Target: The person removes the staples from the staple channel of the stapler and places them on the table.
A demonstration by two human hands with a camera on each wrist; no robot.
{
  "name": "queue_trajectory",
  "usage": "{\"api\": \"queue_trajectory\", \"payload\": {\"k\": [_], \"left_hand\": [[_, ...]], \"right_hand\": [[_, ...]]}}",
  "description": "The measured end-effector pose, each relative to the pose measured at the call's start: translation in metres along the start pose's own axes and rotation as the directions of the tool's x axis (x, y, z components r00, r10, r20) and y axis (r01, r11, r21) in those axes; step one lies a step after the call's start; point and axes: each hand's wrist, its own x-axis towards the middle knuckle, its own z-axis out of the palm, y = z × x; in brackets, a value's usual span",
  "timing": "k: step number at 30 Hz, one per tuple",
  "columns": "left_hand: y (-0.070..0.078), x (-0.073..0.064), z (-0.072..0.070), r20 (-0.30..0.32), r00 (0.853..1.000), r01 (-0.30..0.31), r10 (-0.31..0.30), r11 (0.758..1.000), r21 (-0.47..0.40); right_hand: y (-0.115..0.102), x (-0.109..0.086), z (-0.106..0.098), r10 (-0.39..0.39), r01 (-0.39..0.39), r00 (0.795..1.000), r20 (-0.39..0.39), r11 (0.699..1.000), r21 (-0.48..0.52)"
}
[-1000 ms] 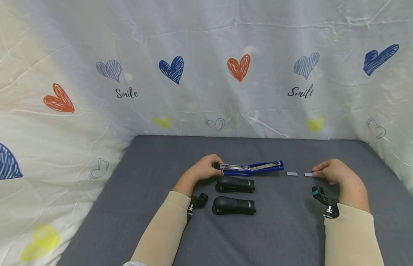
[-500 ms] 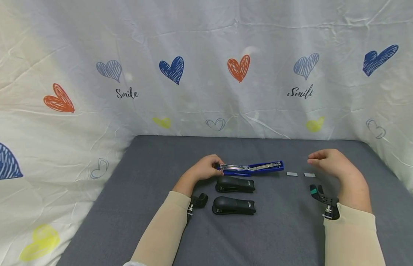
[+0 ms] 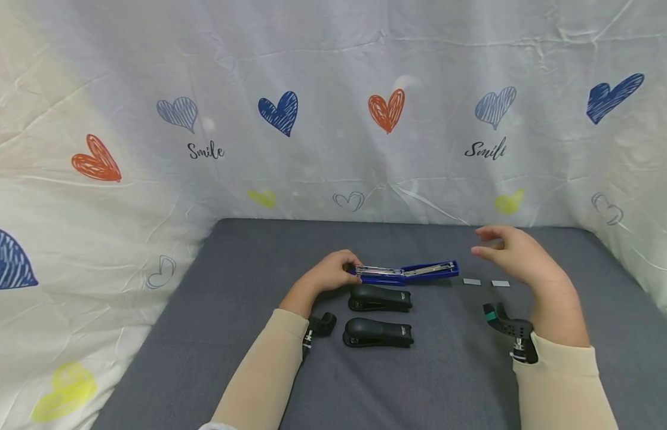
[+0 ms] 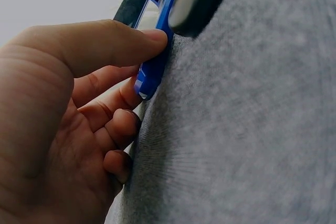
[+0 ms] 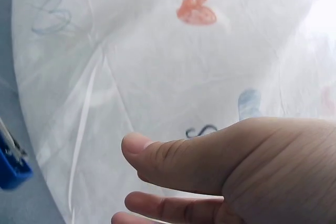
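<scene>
A blue stapler [image 3: 384, 278] lies opened out on the grey cloth, its metal rail showing. My left hand [image 3: 329, 272] pinches its left end between thumb and fingers; the left wrist view shows the thumb on the blue base [image 4: 152, 72]. To the right of the stapler lie two small pale strips, the nearer strip [image 3: 472, 281] and the farther strip [image 3: 500, 283], perhaps staples. Above and behind these strips hovers my right hand [image 3: 518, 254], fingers apart from the thumb and holding nothing. In the right wrist view the stapler's blue end [image 5: 13, 171] shows at the left edge.
Two black staplers lie in front of the blue one: a closer-in black stapler [image 3: 380, 298] and a front black stapler [image 3: 378, 332]. A white curtain [image 3: 333, 167] printed with hearts hangs behind the table [image 3: 446, 382]. Each wrist carries a black camera mount [image 3: 507, 325].
My right hand has let go of the right-hand pale strip, lifted off the table and moved up and left. The left hand and the blue stapler have stayed put.
</scene>
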Motion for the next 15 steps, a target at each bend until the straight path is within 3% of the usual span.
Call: {"api": "queue_trajectory", "payload": {"k": [15], "left_hand": [[-0.001,0.001,0.001,-0.011,1.000,0.010,-0.010,1.000,-0.009]], "right_hand": [[-0.050,-0.008,0.020,-0.171,0.171,0.985,0.001,0.985,0.012]]}}
